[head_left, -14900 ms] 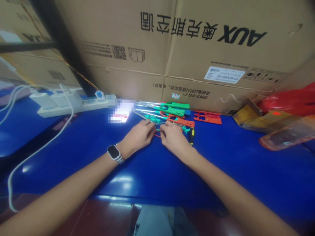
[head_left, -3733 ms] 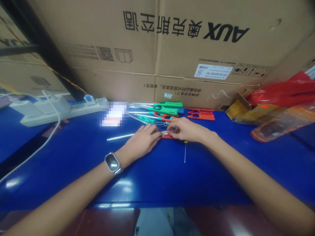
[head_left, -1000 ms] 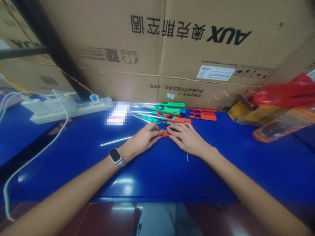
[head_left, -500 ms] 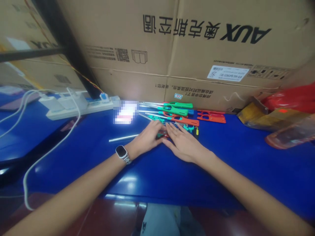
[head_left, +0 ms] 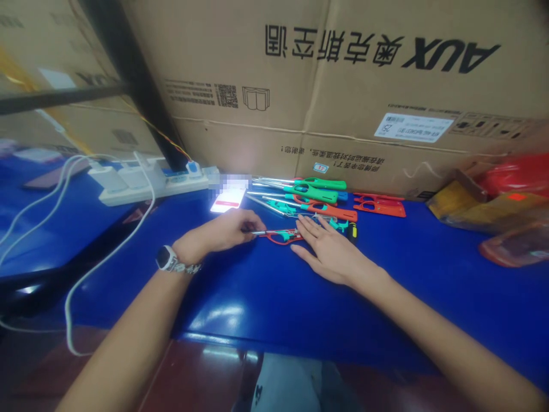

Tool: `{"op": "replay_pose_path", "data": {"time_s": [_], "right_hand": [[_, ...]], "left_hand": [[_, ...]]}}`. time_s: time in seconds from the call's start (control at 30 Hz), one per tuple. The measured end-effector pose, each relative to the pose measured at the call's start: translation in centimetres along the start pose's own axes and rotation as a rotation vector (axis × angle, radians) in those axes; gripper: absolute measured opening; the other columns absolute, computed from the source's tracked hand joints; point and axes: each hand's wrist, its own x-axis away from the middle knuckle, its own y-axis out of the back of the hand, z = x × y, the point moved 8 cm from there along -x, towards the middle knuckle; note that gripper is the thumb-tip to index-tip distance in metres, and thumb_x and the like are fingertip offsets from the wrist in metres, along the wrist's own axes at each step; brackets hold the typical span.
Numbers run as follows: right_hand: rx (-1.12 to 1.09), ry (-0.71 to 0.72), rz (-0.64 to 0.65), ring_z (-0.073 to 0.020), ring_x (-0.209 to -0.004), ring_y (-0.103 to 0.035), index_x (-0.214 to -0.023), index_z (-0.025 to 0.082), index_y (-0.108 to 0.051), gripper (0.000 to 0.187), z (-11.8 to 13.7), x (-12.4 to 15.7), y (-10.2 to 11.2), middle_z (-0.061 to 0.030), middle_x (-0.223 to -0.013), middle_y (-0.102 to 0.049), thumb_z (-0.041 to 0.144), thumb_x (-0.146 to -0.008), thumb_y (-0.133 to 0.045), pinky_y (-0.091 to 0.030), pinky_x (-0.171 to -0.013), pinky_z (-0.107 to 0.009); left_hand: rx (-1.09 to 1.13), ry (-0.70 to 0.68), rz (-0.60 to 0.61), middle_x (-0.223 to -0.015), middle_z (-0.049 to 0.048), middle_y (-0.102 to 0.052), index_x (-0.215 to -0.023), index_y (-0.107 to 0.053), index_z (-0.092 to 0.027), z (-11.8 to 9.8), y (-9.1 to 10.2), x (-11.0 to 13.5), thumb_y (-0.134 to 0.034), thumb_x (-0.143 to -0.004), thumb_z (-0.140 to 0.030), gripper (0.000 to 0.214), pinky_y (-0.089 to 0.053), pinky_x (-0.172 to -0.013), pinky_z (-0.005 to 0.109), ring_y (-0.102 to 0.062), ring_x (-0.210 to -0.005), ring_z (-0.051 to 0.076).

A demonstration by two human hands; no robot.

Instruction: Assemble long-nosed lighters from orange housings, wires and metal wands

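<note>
An open red lighter body, the long-nosed kind, lies on the blue table with a green trigger part in it. My left hand is closed on a thin metal tube at the body's left end; most of the tube is hidden by the fingers. Over the body's right end my right hand lies flat, fingers outstretched, covering that part. Just behind are several long-nosed lighters, among them a green one and an orange one. Small green parts and a yellow-and-black tool handle lie by my right fingers.
Red handle shells lie at the back right. A lit phone rests behind my left hand. A white power strip with cables stands at left. A large cardboard box walls off the back; a clear container is at right.
My left hand has moved left, off the middle of the red lighter body, and taken hold of the metal tube that lay on the table. My right hand stays on the body.
</note>
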Motion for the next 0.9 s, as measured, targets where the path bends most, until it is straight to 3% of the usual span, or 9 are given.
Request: {"op": "replay_pose_path", "data": {"time_s": [0.53, 0.63, 0.77, 0.9], "right_hand": [[-0.033, 0.012, -0.062, -0.0267, -0.150, -0.027, -0.151, 0.007, -0.041, 0.074, -0.1, 0.1, 0.1, -0.0152, -0.157, -0.034, 0.059, -0.101, -0.027, -0.015, -0.127, -0.049], [-0.026, 0.011, -0.057, -0.0257, -0.150, -0.028, -0.152, 0.007, -0.040, 0.073, -0.1, 0.1, 0.1, -0.0155, -0.157, -0.035, 0.059, -0.101, -0.026, -0.014, -0.128, -0.048], [-0.024, 0.006, -0.050, -0.0258, -0.150, -0.029, -0.151, 0.007, -0.040, 0.073, -0.1, 0.1, 0.2, -0.0156, -0.157, -0.036, 0.058, -0.102, -0.026, -0.014, -0.128, -0.048], [-0.022, -0.004, -0.038, -0.0263, -0.150, -0.028, -0.151, 0.006, -0.040, 0.074, -0.2, 0.1, 0.1, -0.0160, -0.158, -0.035, 0.059, -0.101, -0.025, -0.013, -0.128, -0.049]], "left_hand": [[-0.162, -0.068, -0.099, -0.083, 0.0070, -0.073, -0.081, -0.076, -0.016, -0.9, 0.4, -0.2, -0.063, -0.077, -0.010, 0.015, -0.053, -0.069, 0.029, -0.066, -0.072, 0.018], [-0.172, -0.071, -0.098, -0.086, 0.0067, -0.073, -0.086, -0.077, -0.016, -1.3, 0.1, -0.2, -0.061, -0.077, -0.010, 0.019, -0.054, -0.070, 0.029, -0.066, -0.074, 0.018], [-0.146, 0.043, -0.100, -0.091, 0.0061, -0.074, -0.103, -0.074, -0.016, -1.0, 0.0, 0.0, -0.065, -0.074, -0.014, 0.030, -0.055, -0.072, 0.030, -0.067, -0.077, 0.019], [-0.175, -0.067, -0.133, -0.094, 0.0076, -0.070, -0.099, -0.074, -0.016, -2.2, 0.2, -0.2, -0.064, -0.082, -0.019, 0.021, -0.054, -0.077, 0.032, -0.065, -0.082, 0.019]]}}
